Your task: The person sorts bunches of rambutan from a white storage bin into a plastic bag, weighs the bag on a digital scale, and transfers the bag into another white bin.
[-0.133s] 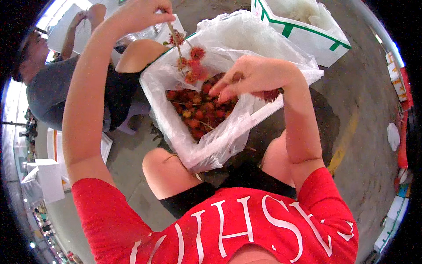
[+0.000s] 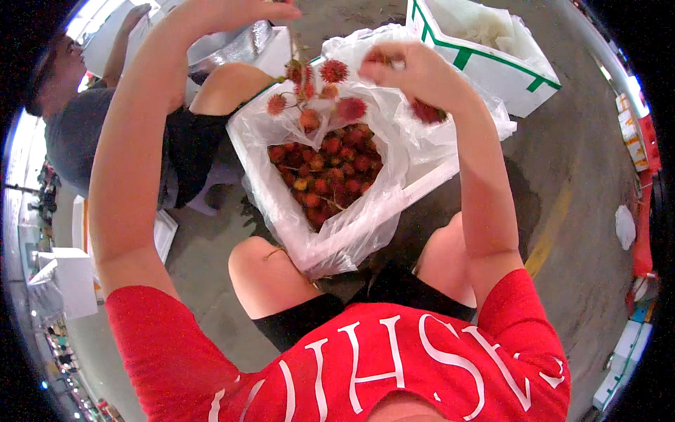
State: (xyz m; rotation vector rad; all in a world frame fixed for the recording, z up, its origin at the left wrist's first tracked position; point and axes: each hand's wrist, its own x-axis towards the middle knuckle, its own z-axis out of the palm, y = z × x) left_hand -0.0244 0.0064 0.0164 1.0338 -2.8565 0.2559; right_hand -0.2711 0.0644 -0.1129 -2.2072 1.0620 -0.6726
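Observation:
At the top edge my left hand [image 2: 242,13] is closed round the stems of a bunch of rambutans [image 2: 351,109]. The red, hairy fruits hang from it above a white foam box [image 2: 430,184]. A crumpled clear plastic liner [image 2: 355,243] covers the box's walls, and loose rambutans [image 2: 330,172] lie heaped inside. To the right of the hanging bunch is my right hand [image 2: 408,67], its fingers curled and slightly blurred. A single rambutan [image 2: 427,111] shows under its palm, held there; the fingers hide how it is gripped.
Behind on the right stands another white foam box [image 2: 503,81] with green tape and a plastic liner. A person in dark clothes [image 2: 105,144] sits close on my left. White foam pieces [image 2: 70,281] lie at far left. My knees [image 2: 271,278] flank the near box.
My right hand has risen away from the box opening, carrying the rambutan in its palm. My left hand has shifted slightly right and up, and the hanging fruits have swung and spread.

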